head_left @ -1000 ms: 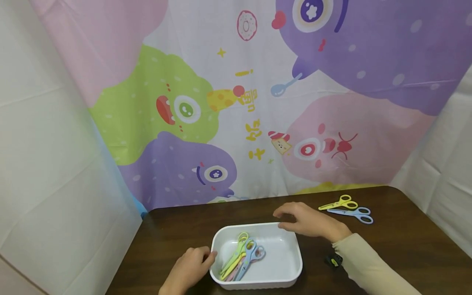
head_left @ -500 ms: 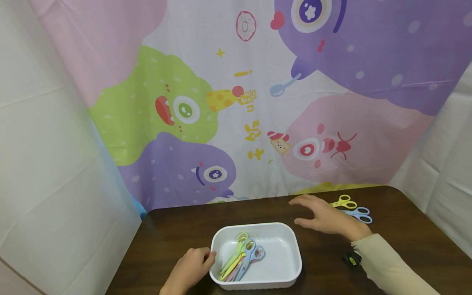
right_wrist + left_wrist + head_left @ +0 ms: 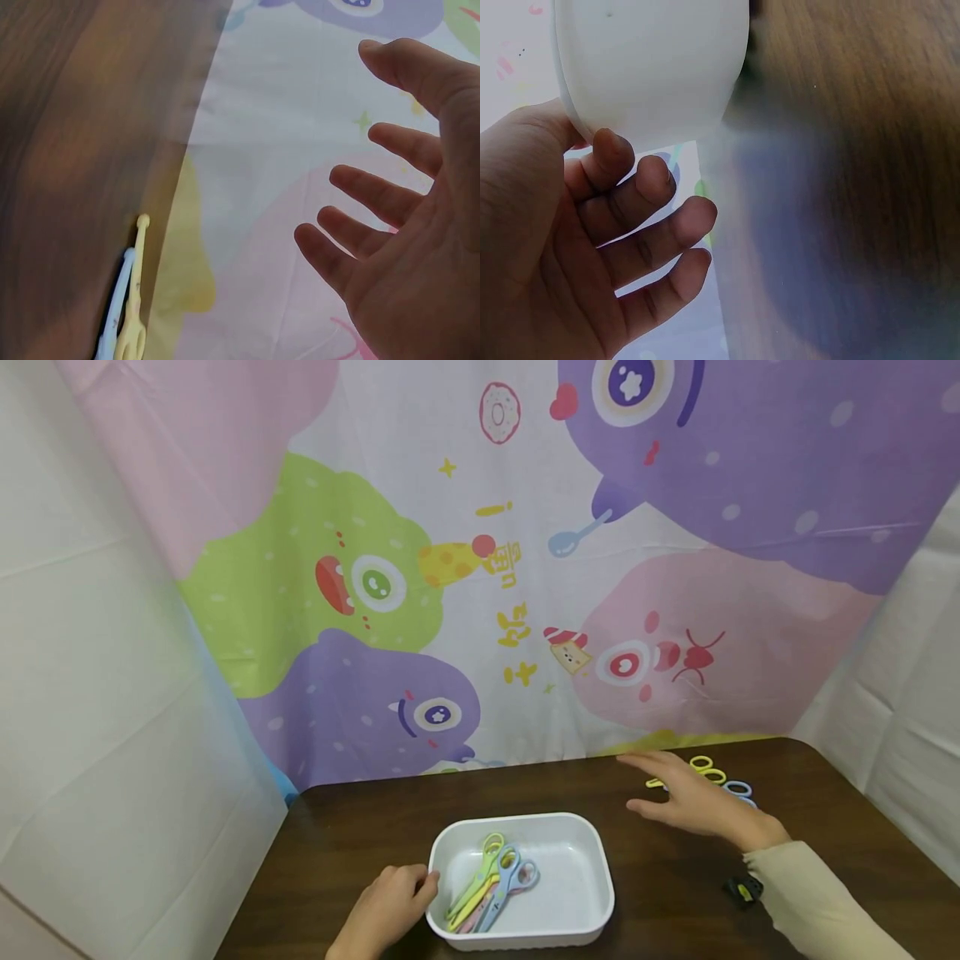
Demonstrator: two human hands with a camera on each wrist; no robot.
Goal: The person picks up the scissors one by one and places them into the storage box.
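While the right hand (image 3: 693, 806) hovers flat and spread, fingers straight and holding nothing, it sits just above two small plastic scissors on the dark wood-grain counter (image 3: 810, 793): a yellow pair (image 3: 705, 767) with round loop handles and a pale blue pair (image 3: 738, 790) just beside it, both partly hidden by the fingers. From the right wrist view their slim, blunt blades lie side by side near the counter's back edge. The left hand (image 3: 386, 910) rests against the near left corner of a smooth white rectangular tray (image 3: 592, 893) with rounded corners, its fingers loosely curled beside the wall and gripping nothing. Inside the tray lies a bunch of pastel scissors (image 3: 491, 881), green, yellow, blue and pink, overlapping at a slant. Behind the counter hangs a glossy cartoon backdrop (image 3: 480, 568).
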